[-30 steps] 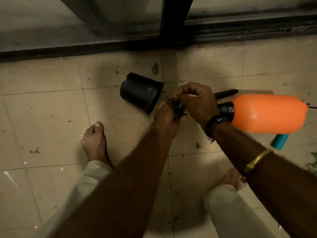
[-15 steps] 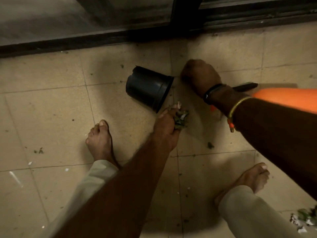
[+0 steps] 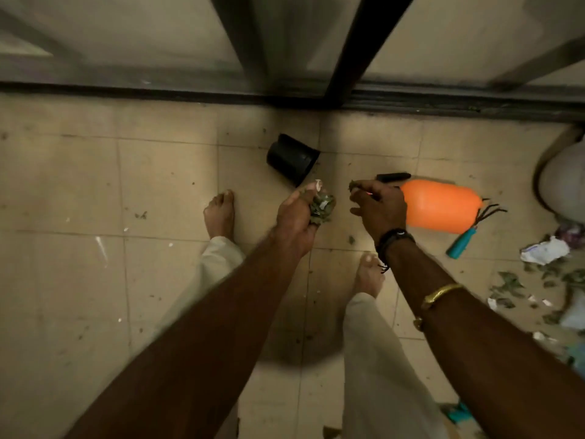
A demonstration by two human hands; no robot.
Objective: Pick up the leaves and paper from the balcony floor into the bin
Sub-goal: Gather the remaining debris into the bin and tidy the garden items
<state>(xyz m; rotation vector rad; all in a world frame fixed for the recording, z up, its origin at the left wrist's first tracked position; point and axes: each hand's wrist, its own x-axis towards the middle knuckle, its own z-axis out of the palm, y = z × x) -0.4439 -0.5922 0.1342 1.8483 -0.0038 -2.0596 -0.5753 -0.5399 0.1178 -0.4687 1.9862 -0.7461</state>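
Raised right hand (image 3: 380,209) off floor (image 3: 158,185), beside left hand (image 3: 294,220). Pinching leaf (image 3: 354,186) in right fingers (image 3: 364,194); left curled around leaf wad (image 3: 321,208).

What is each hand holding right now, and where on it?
The left hand grips a wad of leaves and paper scraps, bunched in its curled fingers. The right hand pinches a small leaf between thumb and fingertips.

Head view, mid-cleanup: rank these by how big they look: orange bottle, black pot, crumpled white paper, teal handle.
1. orange bottle, though the right hand hides part of it.
2. black pot, only narrowly ahead of the next.
3. crumpled white paper.
4. teal handle.
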